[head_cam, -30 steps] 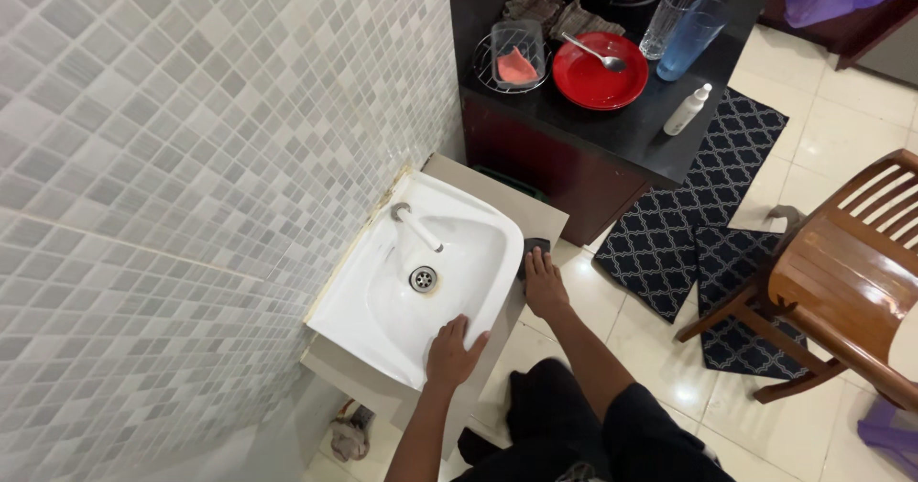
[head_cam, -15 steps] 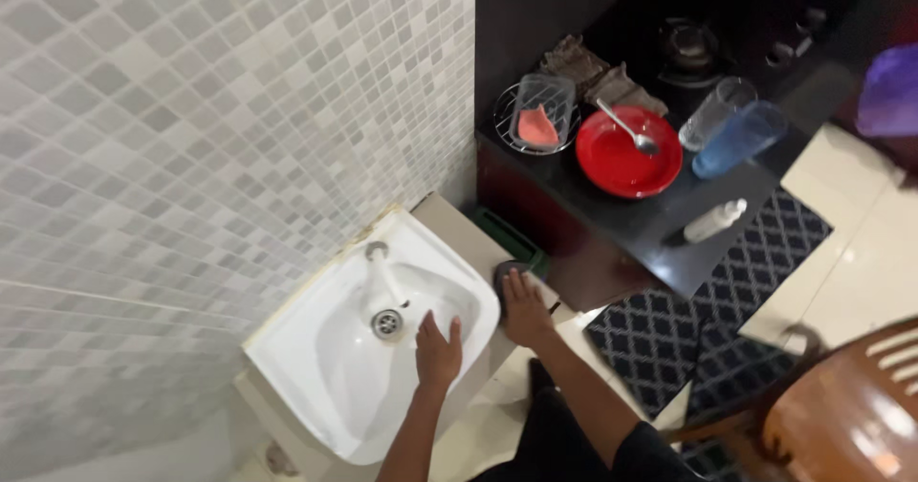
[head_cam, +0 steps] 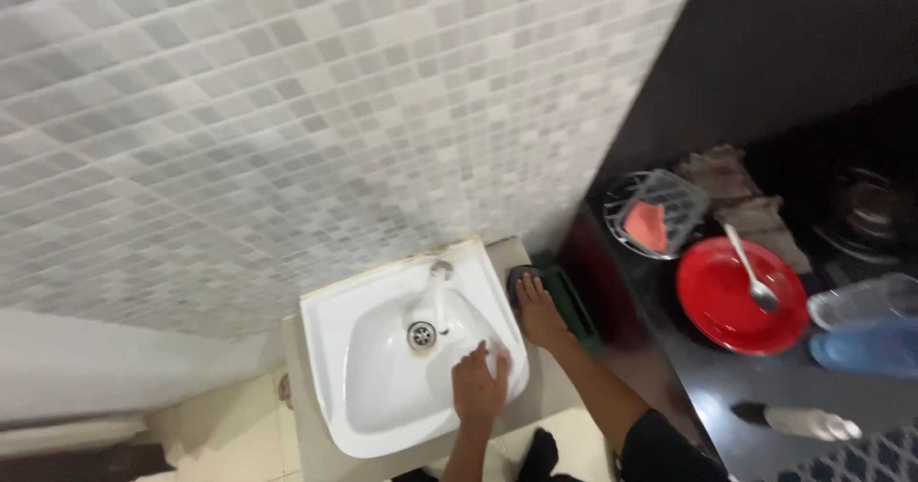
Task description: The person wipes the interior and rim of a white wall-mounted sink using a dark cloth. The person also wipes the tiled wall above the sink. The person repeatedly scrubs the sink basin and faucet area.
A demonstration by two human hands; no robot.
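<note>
Sink, white and set against the tiled wall, sits low in the view on a beige ledge. Its tap rises at the back rim and the metal drain lies just in front of it. The left hand rests flat on the front right part of the basin, fingers spread a little and holding nothing that shows. The right hand presses palm-down on a dark cloth lying on the ledge just beside the sink's right rim, fingers nearly straight and close together over it.

To wipe well here, the flat palm should keep the cloth spread under it rather than bunched, and the strokes should follow the seam between rim and ledge, where grime seems likely to gather. The left hand serves well as a brace on the basin.

Further right, a dark counter carries a red plate with a spoon, a wire basket holding a clear box, two tumblers and a white bottle.
</note>
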